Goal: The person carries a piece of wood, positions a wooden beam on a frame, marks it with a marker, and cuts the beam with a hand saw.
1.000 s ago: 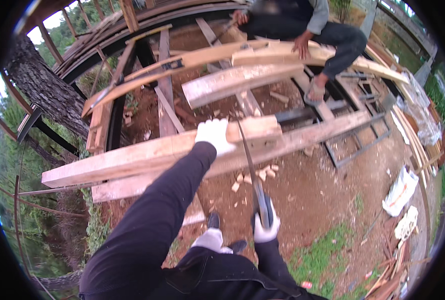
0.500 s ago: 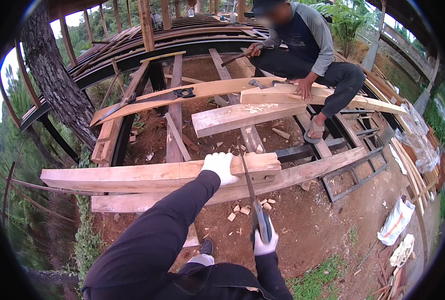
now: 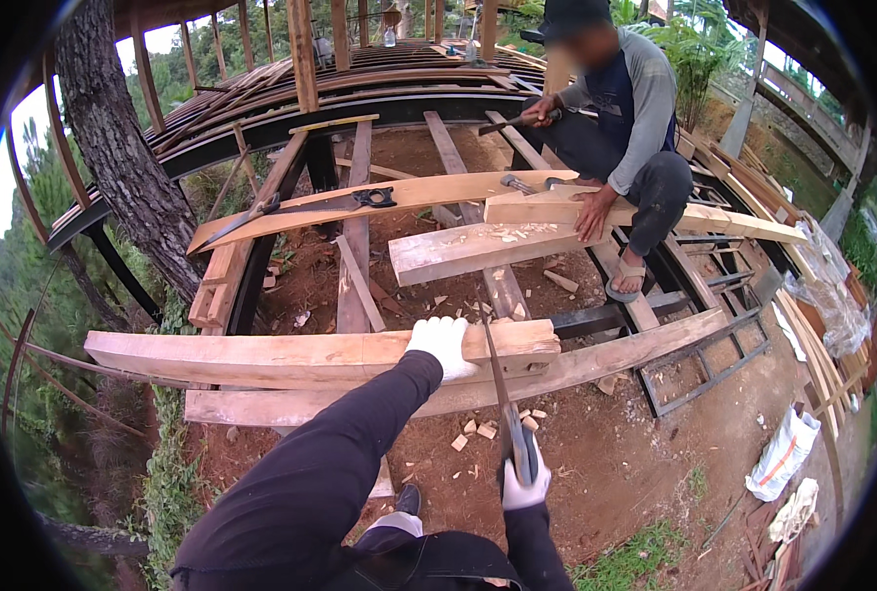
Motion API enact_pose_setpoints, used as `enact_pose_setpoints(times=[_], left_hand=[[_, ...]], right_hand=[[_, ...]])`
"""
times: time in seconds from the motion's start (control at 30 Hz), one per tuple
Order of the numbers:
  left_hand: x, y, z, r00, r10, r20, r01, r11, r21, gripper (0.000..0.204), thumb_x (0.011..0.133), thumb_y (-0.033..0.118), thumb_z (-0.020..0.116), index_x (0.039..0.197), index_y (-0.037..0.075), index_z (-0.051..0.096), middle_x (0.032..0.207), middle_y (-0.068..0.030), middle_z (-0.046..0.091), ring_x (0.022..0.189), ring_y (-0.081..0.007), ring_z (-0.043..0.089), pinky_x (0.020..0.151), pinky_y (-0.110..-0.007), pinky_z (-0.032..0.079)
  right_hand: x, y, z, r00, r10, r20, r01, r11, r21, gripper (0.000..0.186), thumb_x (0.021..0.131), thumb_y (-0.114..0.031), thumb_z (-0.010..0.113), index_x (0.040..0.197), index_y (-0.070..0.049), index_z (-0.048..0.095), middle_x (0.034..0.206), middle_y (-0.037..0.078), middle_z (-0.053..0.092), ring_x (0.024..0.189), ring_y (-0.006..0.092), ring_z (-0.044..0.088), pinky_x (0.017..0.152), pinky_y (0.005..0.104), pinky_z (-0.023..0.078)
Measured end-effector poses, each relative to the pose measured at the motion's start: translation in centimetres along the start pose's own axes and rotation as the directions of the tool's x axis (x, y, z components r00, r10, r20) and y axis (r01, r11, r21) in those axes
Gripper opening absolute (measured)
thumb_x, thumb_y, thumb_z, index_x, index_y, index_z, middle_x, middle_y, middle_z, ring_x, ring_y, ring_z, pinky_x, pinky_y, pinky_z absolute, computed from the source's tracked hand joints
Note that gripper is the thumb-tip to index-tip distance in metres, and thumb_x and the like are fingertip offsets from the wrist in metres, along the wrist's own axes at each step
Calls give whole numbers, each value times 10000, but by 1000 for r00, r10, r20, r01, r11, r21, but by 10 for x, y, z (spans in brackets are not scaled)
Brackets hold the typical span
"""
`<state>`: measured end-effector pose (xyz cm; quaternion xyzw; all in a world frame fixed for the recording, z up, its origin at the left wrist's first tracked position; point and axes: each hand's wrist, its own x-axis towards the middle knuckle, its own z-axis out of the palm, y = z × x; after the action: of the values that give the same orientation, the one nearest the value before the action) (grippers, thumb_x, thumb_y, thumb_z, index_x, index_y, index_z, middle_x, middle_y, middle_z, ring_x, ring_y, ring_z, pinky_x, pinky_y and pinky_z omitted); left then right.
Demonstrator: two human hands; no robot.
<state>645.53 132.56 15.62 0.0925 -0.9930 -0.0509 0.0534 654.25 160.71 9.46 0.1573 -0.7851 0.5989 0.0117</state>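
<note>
A thick squared wooden beam (image 3: 231, 357) lies across in front of me. My left hand (image 3: 441, 347), in a white glove, presses on it near its right end, fingers bent over the top. Just right of that hand, a handsaw (image 3: 505, 409) crosses the beam, its blade pointing away from me. My right hand (image 3: 527, 485), also gloved, is closed around the saw's dark handle on the near side. How deep the blade sits in the wood cannot be made out. Beneath, a longer, slightly curved timber (image 3: 625, 353) supports the beam.
Across from me a person (image 3: 606, 118) sits holding a dark tool, one hand on another beam (image 3: 645, 212). A larger saw (image 3: 330, 204) and a hammer (image 3: 517, 183) lie on a curved plank (image 3: 428, 189). Wood offcuts (image 3: 478, 429) litter the soil. A white sack (image 3: 783, 453) lies right.
The saw and my right hand have shifted slightly forward against the beam; my left hand keeps its place. The other person has leaned right, and their tool has moved right.
</note>
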Motion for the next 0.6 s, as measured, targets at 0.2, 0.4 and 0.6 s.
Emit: enact_pose_setpoints(times=[0.2, 0.4, 0.6], left_hand=[[0, 2, -4, 999, -8, 31, 8, 1000, 9, 813, 703, 586, 773, 1287, 66, 549, 1163, -157, 624, 1123, -326, 590, 972, -459, 435], [15, 10, 16, 999, 21, -35, -20, 1000, 8, 795, 702, 577, 770, 1286, 82, 554, 1159, -152, 632, 1106, -320, 598, 959, -453, 437], [-4, 4, -6, 999, -16, 45, 15, 999, 32, 804, 706, 590, 763, 1280, 71, 546, 1165, -166, 629, 1129, -328, 597, 963, -451, 446]], right_hand=[[-34, -15, -22, 993, 118, 21, -118, 993, 12, 568, 808, -29, 678, 1360, 42, 568, 1211, 234, 697, 1092, 302, 715, 943, 376, 544], [113, -7, 48, 995, -97, 2, 97, 995, 7, 543, 851, -77, 698, 1361, 42, 553, 1257, 211, 679, 1167, 291, 671, 997, 358, 502], [-50, 8, -28, 978, 198, 60, -200, 980, 25, 613, 800, -48, 684, 1395, 8, 545, 1253, 236, 675, 1136, 306, 694, 955, 388, 537]])
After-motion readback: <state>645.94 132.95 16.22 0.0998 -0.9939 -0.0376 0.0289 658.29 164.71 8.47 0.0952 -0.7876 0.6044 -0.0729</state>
